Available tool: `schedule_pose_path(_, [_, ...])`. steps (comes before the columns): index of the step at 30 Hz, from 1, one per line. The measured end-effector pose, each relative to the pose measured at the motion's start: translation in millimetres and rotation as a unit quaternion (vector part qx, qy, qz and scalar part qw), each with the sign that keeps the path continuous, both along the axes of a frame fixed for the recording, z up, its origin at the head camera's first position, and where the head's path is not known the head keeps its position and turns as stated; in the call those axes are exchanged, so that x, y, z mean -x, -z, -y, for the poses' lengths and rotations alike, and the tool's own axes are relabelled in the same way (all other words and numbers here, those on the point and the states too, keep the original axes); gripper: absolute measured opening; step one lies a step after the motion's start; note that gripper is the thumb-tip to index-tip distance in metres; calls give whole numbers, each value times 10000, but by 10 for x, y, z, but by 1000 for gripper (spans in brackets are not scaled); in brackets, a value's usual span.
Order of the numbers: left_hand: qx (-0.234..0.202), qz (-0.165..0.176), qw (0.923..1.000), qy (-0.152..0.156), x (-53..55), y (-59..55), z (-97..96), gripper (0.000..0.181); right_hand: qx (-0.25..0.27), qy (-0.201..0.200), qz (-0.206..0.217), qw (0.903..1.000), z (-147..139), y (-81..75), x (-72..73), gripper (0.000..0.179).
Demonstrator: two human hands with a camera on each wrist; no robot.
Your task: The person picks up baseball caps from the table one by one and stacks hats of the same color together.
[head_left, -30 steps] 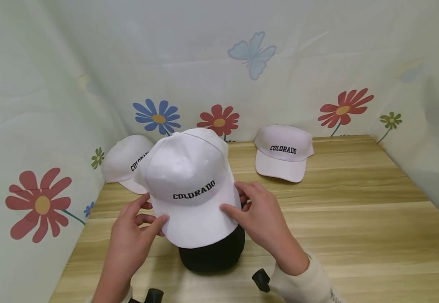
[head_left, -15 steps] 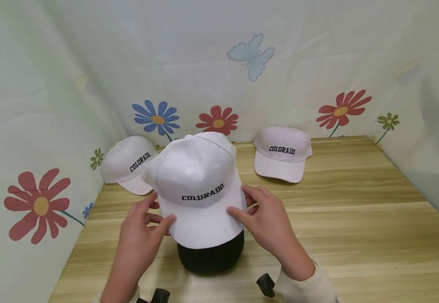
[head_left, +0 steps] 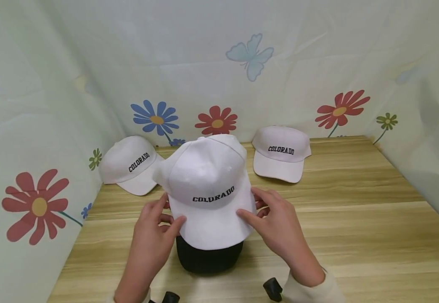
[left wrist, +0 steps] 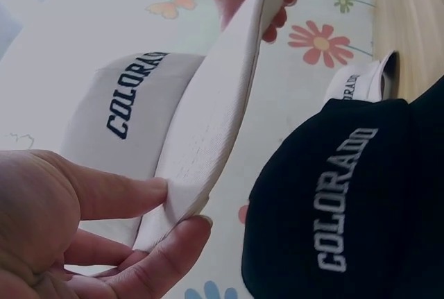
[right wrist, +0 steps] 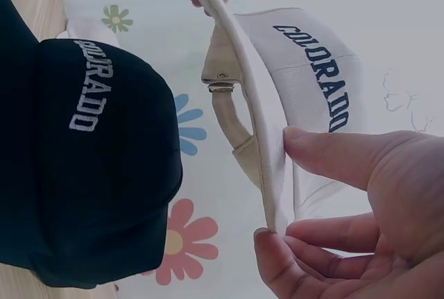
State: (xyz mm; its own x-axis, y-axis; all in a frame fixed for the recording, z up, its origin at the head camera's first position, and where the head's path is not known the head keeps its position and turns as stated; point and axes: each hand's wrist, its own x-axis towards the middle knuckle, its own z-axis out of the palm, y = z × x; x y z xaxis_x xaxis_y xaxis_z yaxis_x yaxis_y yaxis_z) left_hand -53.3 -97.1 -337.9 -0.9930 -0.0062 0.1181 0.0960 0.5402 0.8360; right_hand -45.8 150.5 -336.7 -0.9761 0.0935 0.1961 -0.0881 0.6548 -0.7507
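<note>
A white baseball cap [head_left: 212, 176] lettered COLORADO is held up by both hands, its brim toward me. At the brim's left edge my left hand [head_left: 155, 231] pinches it, thumb on top and fingers below. My right hand [head_left: 276, 223] grips the opposite edge the same way. Below and behind the white cap sits a black cap [head_left: 208, 256], mostly hidden in the head view. Both wrist views show a gap between the two, and white COLORADO lettering on the black cap [left wrist: 326, 195]. The white cap's rear strap [right wrist: 229, 115] hangs behind the brim in the right wrist view.
Another white COLORADO cap [head_left: 128, 162] lies at the back left of the wooden table [head_left: 355, 219]. A third white one [head_left: 281, 151] rests at the back right. Behind the table hangs a pale cloth [head_left: 189, 54] printed with flowers and a butterfly.
Both hands have carried the white cap to the right and slightly down, keeping their grip on the brim. More of the back-left cap now shows. The black cap stays in place.
</note>
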Motion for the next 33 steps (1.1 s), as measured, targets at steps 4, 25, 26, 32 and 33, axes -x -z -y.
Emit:
schedule_pose_path(4, [39,-206,9998,-9,-12,28,-43,67,32,49,-7,10000,-26,0,-14,61])
schedule_pose_path(25, [-178,-289,9972,665,4,127,-249,69,202,331,-223,9990,-294,132,-154,57])
schedule_pose_path(26, [-163,-312,9969,710,1,130,-260,68,195,347,-225,9990,-305,134,-162,57])
schedule_pose_path(32, [-116,-273,9948,970,-7,159,-333,68,71,458,-193,9987,-397,163,-221,57])
schedule_pose_path(33, [-128,-271,9944,1018,-6,166,-346,69,48,481,-183,9987,-415,173,-231,57])
